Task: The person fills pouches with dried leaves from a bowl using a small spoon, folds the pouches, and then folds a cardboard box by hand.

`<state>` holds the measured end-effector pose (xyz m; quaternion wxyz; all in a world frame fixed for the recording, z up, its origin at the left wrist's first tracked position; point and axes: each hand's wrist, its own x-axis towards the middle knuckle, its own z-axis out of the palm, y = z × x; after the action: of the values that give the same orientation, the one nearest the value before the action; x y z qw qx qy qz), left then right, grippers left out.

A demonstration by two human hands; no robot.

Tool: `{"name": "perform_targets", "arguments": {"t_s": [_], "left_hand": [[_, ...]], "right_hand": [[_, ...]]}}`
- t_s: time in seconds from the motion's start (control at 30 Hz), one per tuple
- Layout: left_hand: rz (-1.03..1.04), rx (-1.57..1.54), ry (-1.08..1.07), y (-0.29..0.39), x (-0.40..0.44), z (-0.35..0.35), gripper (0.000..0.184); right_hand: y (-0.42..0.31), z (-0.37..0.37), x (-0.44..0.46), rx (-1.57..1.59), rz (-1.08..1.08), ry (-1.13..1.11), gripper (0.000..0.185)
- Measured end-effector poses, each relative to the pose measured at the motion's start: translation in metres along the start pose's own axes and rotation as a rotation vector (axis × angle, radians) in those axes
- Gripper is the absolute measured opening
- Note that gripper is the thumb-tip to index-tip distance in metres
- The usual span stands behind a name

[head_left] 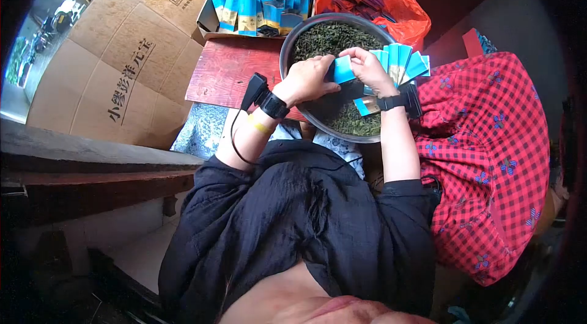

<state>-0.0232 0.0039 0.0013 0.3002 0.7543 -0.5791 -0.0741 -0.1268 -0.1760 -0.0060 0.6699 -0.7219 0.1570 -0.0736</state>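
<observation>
Over a round metal basin (286,58), my left hand (306,79) and my right hand (370,72) are close together. A small blue packet (343,69) is between them, its left edge in my left fingers and its right edge pinched by my right hand. Dark green dried leaves (336,36) lie in the basin. Several blue and white packets (400,61) fan out at the basin's right edge, just beyond my right hand. Another packet (367,106) rests over the leaves, beside my right wrist.
An open box (211,21) full of blue and gold packets stands behind a red wooden board (226,73). Behind the basin is a red plastic bag (413,6) with dark packets. A large cardboard box (85,79) is at left, red checkered cloth (483,140) at right.
</observation>
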Motion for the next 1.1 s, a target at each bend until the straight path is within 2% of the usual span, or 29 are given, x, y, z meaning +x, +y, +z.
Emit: {"name": "perform_targets", "arguments": {"t_s": [0.17,0.27,0.37,0.4,0.43,0.5,0.57,0.63,0.67,0.77,0.83,0.93,1.03,1.07,1.1], "left_hand": [[0.02,-0.067,0.04,0.0,-0.004,0.003,0.059],[0.033,-0.049,0.033,0.006,-0.003,0.003,0.053],[0.048,-0.025,0.077,0.001,0.0,0.011,0.05],[0.041,-0.046,0.108,0.0,0.002,0.01,0.048],[0.009,-0.045,0.121,-0.001,0.003,0.008,0.047],[-0.123,-0.16,0.149,0.002,0.004,0.002,0.048],[-0.106,-0.186,0.209,-0.005,0.006,0.008,0.049],[-0.169,-0.236,0.189,-0.004,0.006,0.005,0.052],[-0.175,-0.235,0.204,-0.003,0.006,0.005,0.053],[-0.238,-0.298,0.155,-0.001,0.008,0.003,0.053],[-0.251,-0.285,0.142,-0.002,0.007,0.003,0.054],[-0.236,-0.323,0.155,-0.004,0.009,0.005,0.052],[-0.245,-0.316,0.122,-0.004,0.009,0.003,0.055],[-0.251,-0.315,0.126,-0.006,0.009,0.005,0.055],[-0.229,-0.297,0.164,-0.01,0.01,0.009,0.055]], "right_hand": [[0.006,0.001,0.001,0.068,-0.012,-0.119,0.025],[0.027,-0.007,0.012,-0.235,0.003,-0.075,0.031],[0.036,-0.012,0.017,-0.201,-0.01,-0.033,0.031],[0.005,-0.002,0.0,-0.037,0.056,-0.022,0.03],[0.001,-0.006,0.0,-0.112,0.054,0.037,0.029],[-0.005,-0.004,-0.002,0.009,0.113,0.238,0.03],[0.014,-0.009,0.006,-0.015,0.103,0.334,0.032],[0.037,-0.012,0.012,-0.821,-0.141,0.412,0.033],[0.043,-0.007,0.013,-0.91,-0.081,0.397,0.032],[0.031,0.019,0.009,-1.101,-0.048,0.356,0.046],[0.038,0.021,0.017,-1.018,-0.103,0.364,0.065],[0.048,0.011,0.025,-0.796,-0.145,0.42,0.079],[0.052,-0.007,0.04,-0.533,-0.214,0.373,0.043],[0.057,-0.012,0.04,-0.292,-0.13,0.411,0.021],[0.032,-0.008,0.026,-0.254,-0.02,0.388,0.024]]}}
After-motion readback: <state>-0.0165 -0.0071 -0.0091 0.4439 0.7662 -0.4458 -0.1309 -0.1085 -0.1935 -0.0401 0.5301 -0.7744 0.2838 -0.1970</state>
